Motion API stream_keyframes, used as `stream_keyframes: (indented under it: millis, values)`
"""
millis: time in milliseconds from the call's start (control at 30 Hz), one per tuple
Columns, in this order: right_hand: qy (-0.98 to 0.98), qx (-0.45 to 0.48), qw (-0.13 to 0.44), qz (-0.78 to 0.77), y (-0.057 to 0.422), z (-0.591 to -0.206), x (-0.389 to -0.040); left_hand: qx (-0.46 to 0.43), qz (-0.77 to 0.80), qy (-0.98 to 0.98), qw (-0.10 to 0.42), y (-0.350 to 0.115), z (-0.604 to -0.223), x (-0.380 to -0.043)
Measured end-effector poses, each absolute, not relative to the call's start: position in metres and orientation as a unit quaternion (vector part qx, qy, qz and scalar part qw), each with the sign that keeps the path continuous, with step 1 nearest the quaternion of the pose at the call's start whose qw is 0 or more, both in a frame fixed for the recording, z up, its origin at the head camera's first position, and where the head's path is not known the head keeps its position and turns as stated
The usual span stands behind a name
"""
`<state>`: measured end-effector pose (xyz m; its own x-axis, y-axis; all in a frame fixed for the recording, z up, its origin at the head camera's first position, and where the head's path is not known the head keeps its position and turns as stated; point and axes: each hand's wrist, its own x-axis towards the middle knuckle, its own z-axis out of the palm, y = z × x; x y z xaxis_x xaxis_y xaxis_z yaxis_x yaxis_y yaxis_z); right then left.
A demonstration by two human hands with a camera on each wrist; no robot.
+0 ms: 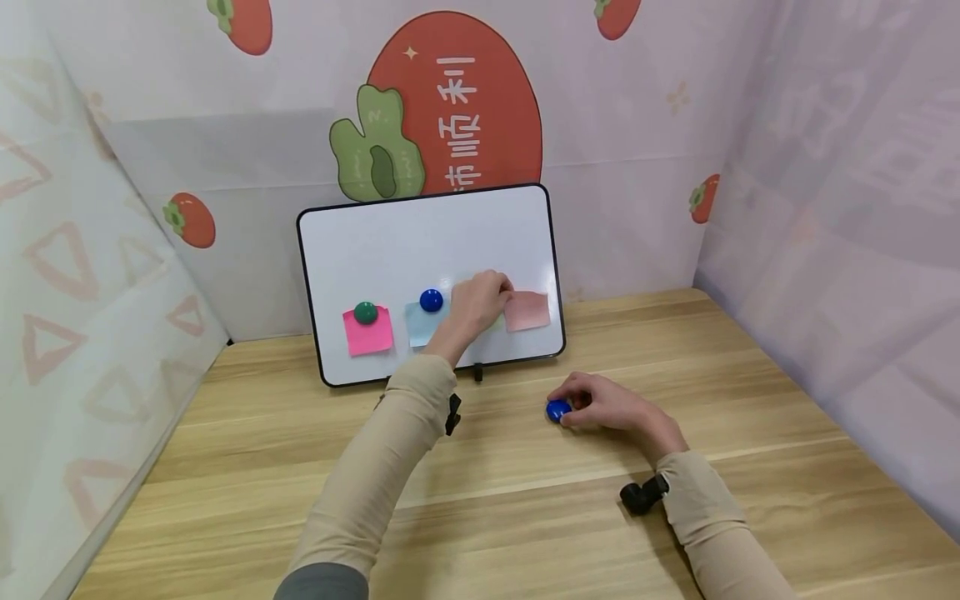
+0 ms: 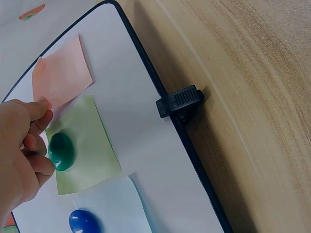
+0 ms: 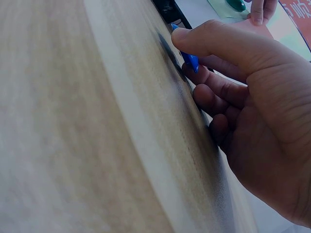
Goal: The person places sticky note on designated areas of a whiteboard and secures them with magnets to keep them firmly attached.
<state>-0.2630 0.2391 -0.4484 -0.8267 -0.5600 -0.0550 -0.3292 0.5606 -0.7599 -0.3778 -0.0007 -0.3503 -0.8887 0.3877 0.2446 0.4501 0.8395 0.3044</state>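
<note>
On the whiteboard (image 1: 420, 242), my left hand (image 1: 477, 302) pinches the corner of a salmon-pink sticky note (image 2: 63, 73) between thumb and finger, against the board's right side. The note's upper edge curls a little. Just beside those fingers, a green round magnet (image 2: 61, 151) sits on a pale green sticky note (image 2: 95, 150), mostly covered by the hand in the head view. Low over the table, in front of the board's right end, my right hand (image 1: 615, 407) holds a blue round magnet (image 1: 557, 410) by its rim between thumb and fingers.
Farther left on the board are a light blue note (image 1: 420, 333) under a blue magnet (image 1: 431, 300) and a bright pink note (image 1: 369, 337) under a green magnet (image 1: 365, 312). A black clip foot (image 2: 180, 102) supports the board on the wooden table (image 1: 510, 517). Printed cloth encloses the table.
</note>
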Motion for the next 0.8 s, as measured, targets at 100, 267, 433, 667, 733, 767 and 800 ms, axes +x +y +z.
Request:
stream_keyframes:
  millis: [100, 267, 433, 667, 733, 767, 800]
  values:
    - [0.871, -0.255, 0.146, -0.394, 0.239, -0.448, -0.263, -0.217, -0.179, -0.956, 0.087, 0.0, -0.348, -0.378]
    - [0.874, -0.257, 0.144, -0.387, 0.239, -0.447, -0.262, -0.214, -0.175, -0.957, 0.088, 0.002, -0.347, -0.378]
    - [0.874, -0.257, 0.141, -0.388, 0.239, -0.447, -0.262, -0.214, -0.175, -0.957, 0.09, 0.002, -0.347, -0.378]
    - [0.873, -0.256, 0.139, -0.393, 0.239, -0.448, -0.262, -0.214, -0.172, -0.955, 0.114, 0.002, -0.354, -0.381]
    - [0.873, -0.256, 0.139, -0.392, 0.239, -0.448, -0.262, -0.216, -0.172, -0.953, 0.123, 0.002, -0.356, -0.381]
    - [0.873, -0.256, 0.139, -0.392, 0.239, -0.448, -0.262, -0.217, -0.172, -0.952, 0.129, 0.002, -0.357, -0.381]
    - [0.873, -0.256, 0.14, -0.391, 0.238, -0.448, -0.262, -0.218, -0.173, -0.951, 0.134, 0.002, -0.358, -0.382]
